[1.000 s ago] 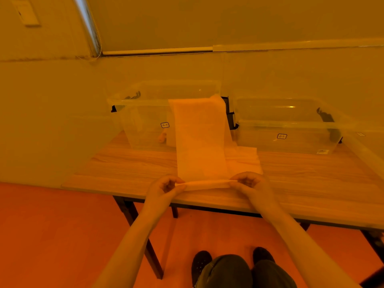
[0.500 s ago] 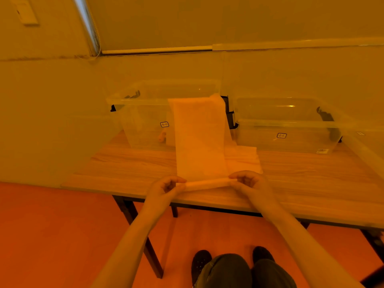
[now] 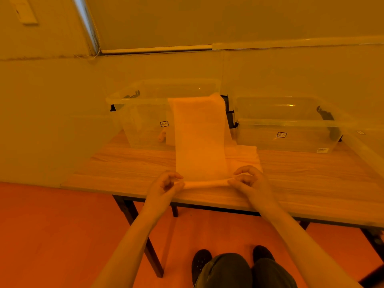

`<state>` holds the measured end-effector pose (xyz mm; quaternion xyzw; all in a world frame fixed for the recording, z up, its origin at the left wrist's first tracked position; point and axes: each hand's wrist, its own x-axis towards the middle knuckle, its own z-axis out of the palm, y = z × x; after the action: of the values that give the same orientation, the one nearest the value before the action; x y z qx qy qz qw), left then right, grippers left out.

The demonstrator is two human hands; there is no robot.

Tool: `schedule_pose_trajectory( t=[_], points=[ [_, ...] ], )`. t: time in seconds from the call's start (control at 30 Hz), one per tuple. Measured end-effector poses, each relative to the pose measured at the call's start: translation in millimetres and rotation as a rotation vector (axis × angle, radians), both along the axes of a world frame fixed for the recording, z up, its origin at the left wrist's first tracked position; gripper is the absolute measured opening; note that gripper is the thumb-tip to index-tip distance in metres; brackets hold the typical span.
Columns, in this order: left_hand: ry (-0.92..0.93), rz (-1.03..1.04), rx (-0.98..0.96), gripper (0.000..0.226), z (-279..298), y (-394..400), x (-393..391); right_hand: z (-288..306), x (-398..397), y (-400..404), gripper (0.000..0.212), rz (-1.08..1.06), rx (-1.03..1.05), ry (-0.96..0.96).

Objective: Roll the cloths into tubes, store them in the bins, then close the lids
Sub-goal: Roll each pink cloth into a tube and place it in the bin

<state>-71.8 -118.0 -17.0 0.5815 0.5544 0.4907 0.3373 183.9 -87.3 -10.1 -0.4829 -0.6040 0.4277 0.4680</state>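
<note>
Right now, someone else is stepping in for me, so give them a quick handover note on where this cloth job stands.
Left hand: pinches the left end of the rolled edge of the cloth.
Right hand: pinches the right end of the same roll.
The cloth lies lengthwise on the table, its far end draped up against the left bin. A second cloth lies flat under it, to the right.
The right bin looks empty. Both bins stand open at the back of the table.
Done: only the first turns of the roll, at the near edge.
Left: finish the roll, roll the second cloth, store both, close the lids.
</note>
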Motion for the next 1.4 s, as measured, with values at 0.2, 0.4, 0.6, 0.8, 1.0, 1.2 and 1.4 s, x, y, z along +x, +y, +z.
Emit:
schedule_pose_trajectory(
  t=[0.2,0.4,0.6,0.8,1.0,1.2,1.4],
  points=[
    [0.034,-0.031,-0.022,0.015,-1.2,-0.6,0.5,-0.8,2.5,0.5,0.006,0.03,0.01,0.011],
    [0.009,-0.013,-0.037,0.012,1.7,-1.5,0.2,0.9,2.1,0.3,0.013,0.03,-0.018,-0.019],
    [-0.015,-0.007,0.0,0.009,1.1,-0.6,1.3,-0.9,1.1,-0.9,0.001,0.025,0.005,-0.023],
    [0.024,-0.008,0.014,0.017,-0.7,0.8,1.6,-0.9,1.2,-1.1,0.008,0.026,-0.014,0.02],
    [0.029,-0.015,-0.029,0.008,0.1,-2.2,-1.0,-0.4,1.9,-0.9,0.01,0.028,-0.017,-0.032],
    [0.01,0.004,-0.023,0.008,0.6,-3.6,-0.4,-0.7,0.6,-1.2,0.008,0.005,-0.004,-0.049],
    [0.041,0.021,-0.015,0.005,-0.8,-2.0,-1.5,-1.2,1.1,-0.8,0.005,0.003,0.03,-0.037]
  ],
)
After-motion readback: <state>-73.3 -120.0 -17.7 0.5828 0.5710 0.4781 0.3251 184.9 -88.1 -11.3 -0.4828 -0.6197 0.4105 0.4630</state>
